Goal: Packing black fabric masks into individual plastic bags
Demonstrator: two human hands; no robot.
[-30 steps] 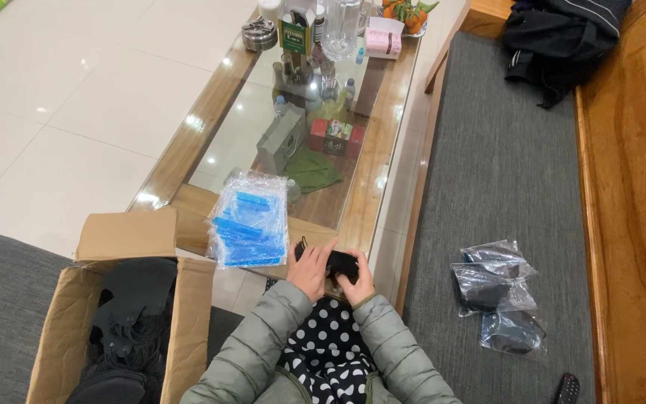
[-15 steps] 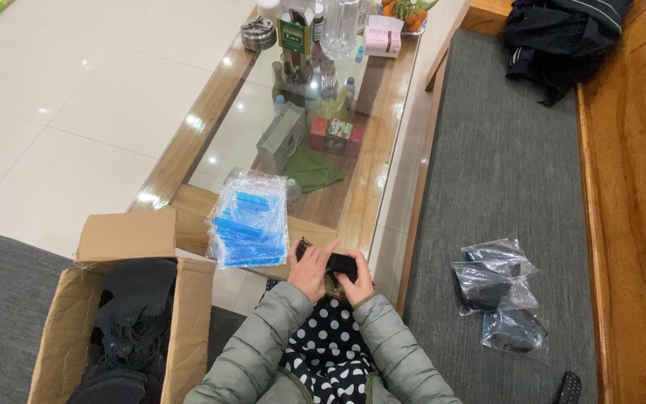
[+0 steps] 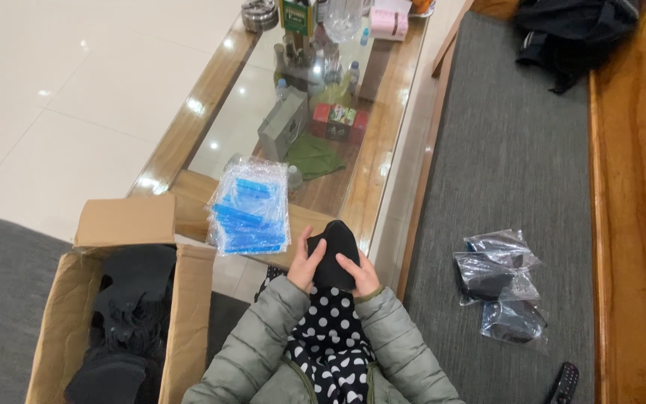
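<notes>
At my far left stands the open cardboard box [image 3: 117,314], its flap up, heaped with more black fabric pieces [image 3: 125,314]. Just to its right, on the near end of the glass-topped coffee table [image 3: 196,131], lies the stack of clear zip bags with blue strips [image 3: 250,215], close by my left hand.

My left hand [image 3: 304,263] and my right hand [image 3: 360,274] are drawn close together in front of me, both clamped on one small black fabric piece [image 3: 333,253], which I hold above my lap, over the black-and-white polka-dot cloth [image 3: 330,340] and just short of the table edge. The left fingers wrap its left side, the right thumb presses on its lower right; the top of the piece stands up free between them.

To do this well, I judge I should keep it folded flat and narrow, thumbs smoothing the front while the fingers back it, so that no loose corner bulges (a neat, compact fold would sit more easily in one of those clear bags). I would keep it over my lap, so that if it slips it lands on the dotted cloth and not on the floor.

Further right, on the grey bench cushion [image 3: 502,150], lie a few filled clear bags [image 3: 502,280] with dark contents, well apart from my hands, and a dark remote control [image 3: 564,380] at the bottom edge.
</notes>
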